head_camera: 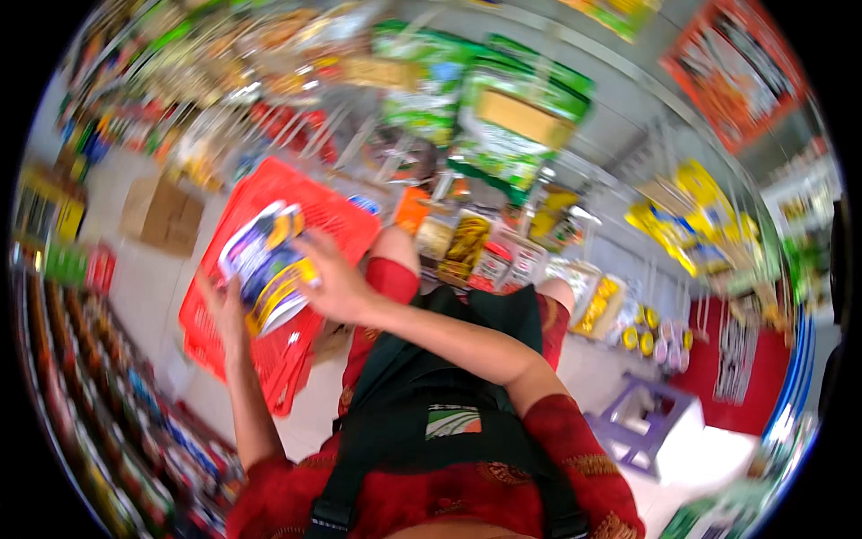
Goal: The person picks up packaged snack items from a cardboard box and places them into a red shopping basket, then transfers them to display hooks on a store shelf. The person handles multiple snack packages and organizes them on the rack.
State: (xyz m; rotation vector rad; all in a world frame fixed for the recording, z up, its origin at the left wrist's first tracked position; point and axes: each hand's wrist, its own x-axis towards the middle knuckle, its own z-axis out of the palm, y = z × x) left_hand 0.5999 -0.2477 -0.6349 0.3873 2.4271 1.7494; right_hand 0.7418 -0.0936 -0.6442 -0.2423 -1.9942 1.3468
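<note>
A glossy printed pouch (266,259) in blue, purple, white and yellow is held tilted over a red plastic basket (330,202). My right hand (335,279) grips the pouch along its right edge, with fingers and thumb on its printed face. At the pouch's lower left edge is my left hand (227,306), its thumb and a finger spread apart; blur hides whether it grips the pouch or only touches it. The slotted basket lies to the left of my knees, and a second red rim shows at its lower edge.
Hanging green bags (512,128) and yellow packets (700,215) line the wire rack ahead. Small packs (465,249) sit low before my knees. A purple and white stool (646,418) stands right, a cardboard box (161,215) left on the floor. Shelves of bottles (114,391) run lower left.
</note>
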